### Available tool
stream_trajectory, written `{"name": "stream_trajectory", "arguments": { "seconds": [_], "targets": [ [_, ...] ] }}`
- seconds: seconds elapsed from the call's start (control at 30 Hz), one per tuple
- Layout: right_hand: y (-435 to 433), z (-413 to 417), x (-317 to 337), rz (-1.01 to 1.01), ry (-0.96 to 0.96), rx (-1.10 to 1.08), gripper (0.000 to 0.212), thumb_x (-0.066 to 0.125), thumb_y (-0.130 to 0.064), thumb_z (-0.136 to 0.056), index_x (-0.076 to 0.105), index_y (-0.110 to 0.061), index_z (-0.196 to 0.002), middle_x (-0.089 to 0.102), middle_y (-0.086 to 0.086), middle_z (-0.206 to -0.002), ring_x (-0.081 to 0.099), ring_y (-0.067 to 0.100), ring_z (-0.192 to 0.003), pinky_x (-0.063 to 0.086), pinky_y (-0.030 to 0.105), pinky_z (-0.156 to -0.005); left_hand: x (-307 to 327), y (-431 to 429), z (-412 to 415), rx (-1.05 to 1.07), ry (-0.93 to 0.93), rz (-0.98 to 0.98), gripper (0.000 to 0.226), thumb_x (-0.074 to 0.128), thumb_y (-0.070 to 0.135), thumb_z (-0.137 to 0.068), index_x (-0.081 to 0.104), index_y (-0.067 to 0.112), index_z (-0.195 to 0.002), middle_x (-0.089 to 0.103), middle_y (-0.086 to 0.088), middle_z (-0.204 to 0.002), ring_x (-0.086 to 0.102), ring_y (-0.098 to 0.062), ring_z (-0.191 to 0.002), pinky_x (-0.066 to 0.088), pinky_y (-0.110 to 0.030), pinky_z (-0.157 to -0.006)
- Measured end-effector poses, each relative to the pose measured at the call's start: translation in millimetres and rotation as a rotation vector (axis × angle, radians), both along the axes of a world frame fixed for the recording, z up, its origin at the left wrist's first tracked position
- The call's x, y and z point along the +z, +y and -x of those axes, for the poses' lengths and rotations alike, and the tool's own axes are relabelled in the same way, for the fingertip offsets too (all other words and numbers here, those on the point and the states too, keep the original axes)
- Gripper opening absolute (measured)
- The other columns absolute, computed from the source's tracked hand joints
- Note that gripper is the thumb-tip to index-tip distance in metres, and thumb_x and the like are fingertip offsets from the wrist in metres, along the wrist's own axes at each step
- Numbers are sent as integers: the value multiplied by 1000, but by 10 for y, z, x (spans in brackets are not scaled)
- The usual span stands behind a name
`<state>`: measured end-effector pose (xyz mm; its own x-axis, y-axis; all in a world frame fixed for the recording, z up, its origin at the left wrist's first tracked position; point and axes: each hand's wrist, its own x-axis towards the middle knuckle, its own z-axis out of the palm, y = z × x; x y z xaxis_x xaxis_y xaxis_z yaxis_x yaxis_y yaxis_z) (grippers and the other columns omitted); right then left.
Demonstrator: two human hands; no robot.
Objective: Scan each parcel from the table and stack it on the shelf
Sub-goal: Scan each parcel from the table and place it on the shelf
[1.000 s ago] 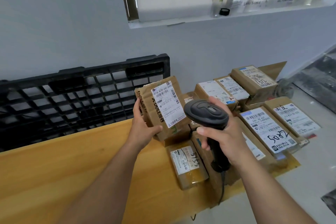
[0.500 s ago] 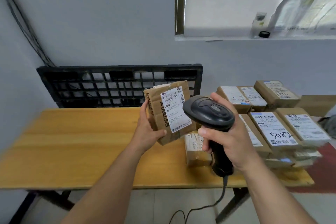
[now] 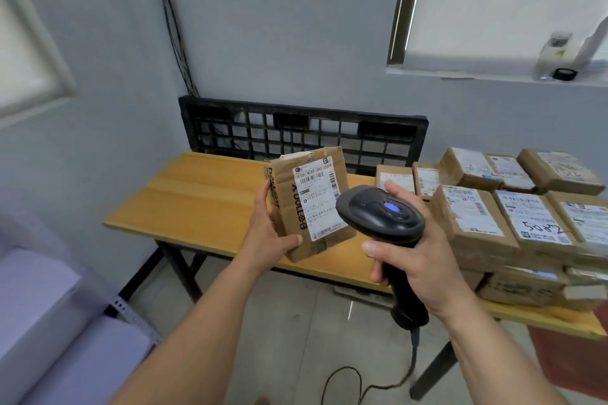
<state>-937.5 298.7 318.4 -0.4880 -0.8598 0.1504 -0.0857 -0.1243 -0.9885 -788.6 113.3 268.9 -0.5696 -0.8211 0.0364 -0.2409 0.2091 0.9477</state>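
1. Left grip (image 3: 266, 240) pinches the cardboard parcel (image 3: 289, 207) along its left edge, thumb across the lower front and fingers behind. It holds the parcel in the air above the near edge of the wooden surface (image 3: 197, 200).
2. Right grip (image 3: 418, 260) is wrapped round the handle of the barcode scanner (image 3: 378, 217), whose blue light is lit. The scanner's cable (image 3: 362, 381) trails to the floor at 6 o'clock.
3. The parcel's long axis runs close to 12–6, and its shipping label (image 3: 317, 197) faces the camera. It sits at 9 o'clock from the scanner head, just beside it; whether the scan window squarely meets the label cannot be seen.
4. More labelled parcels (image 3: 493, 217) are stacked on the surface at 3 o'clock. A black plastic pallet (image 3: 302, 134) leans on the wall at 12.
5. Pale shelving (image 3: 49, 322) with a perforated upright shows at 8 o'clock — probably the shelf. Judging from this, the left grip is the nearer one, so once the scan registers, a swing down-left would place the parcel.
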Motion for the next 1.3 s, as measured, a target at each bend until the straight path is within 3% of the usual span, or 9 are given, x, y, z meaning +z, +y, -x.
{"name": "stream_trajectory", "arguments": {
  "seconds": [0.07,0.17,0.37,0.57,0.67,0.83,1.03,1.3],
  "targets": [
    [-31,-108,20,5,19,23,90,80,1,-68,42,-36,-140,70,13,-95,59,39,-48,52,40,-48,13,6,-163,24,11,-1,115,75,-4,-74,1,47,-146,51,-1,-121,55,-20,-116,53,-24,-76],
    [-91,-288,73,24,37,49,88,79,0,-68,43,-37,-139,69,12,-88,59,38,-47,51,39,-47,22,-28,-410,66,23,12,116,75,-2,-74,0,49,-146,52,0,-122,54,-19,-116,52,-21,-72],
    [-310,-759,208,85,46,134,90,86,-8,-65,44,-45,-135,67,13,-108,60,35,-49,52,36,-48,129,-169,-975,175,26,99,118,78,5,-72,0,60,-140,47,-3,-131,53,-19,-117,55,-43,-88],
    [-762,-1513,326,115,76,240,90,80,-3,-66,43,-39,-140,67,5,-113,61,34,-51,54,37,-50,444,-409,-1997,336,5,216,112,77,7,-74,1,50,-144,45,-2,-134,49,-21,-123,47,-50,-100],
    [-1029,-1993,374,129,78,322,91,80,2,-67,43,-39,-139,68,5,-112,60,35,-50,54,42,-50,620,-535,-2616,443,-38,278,111,78,13,-73,0,55,-140,42,-4,-140,45,-24,-126,43,-54,-102],
    [-1410,-2778,475,153,98,447,91,76,11,-71,42,-36,-141,70,6,-103,59,34,-49,52,42,-48,874,-629,-3563,593,-20,333,112,79,15,-71,0,61,-136,42,-5,-142,44,-25,-128,42,-54,-104],
    [-1748,-3654,579,167,80,560,86,73,14,-73,46,-40,-134,69,13,-99,58,34,-48,51,40,-46,1057,-639,-4602,738,-14,382,110,78,13,-76,1,52,-144,39,-4,-143,43,-24,-128,44,-53,-102],
    [-2078,-4596,555,144,39,655,86,73,14,-74,46,-42,-133,69,9,-97,57,30,-47,49,34,-44,1267,-879,-5776,947,-21,354,108,77,18,-75,3,47,-148,41,-8,-141,48,-26,-124,45,-53,-100]
  ]
}}
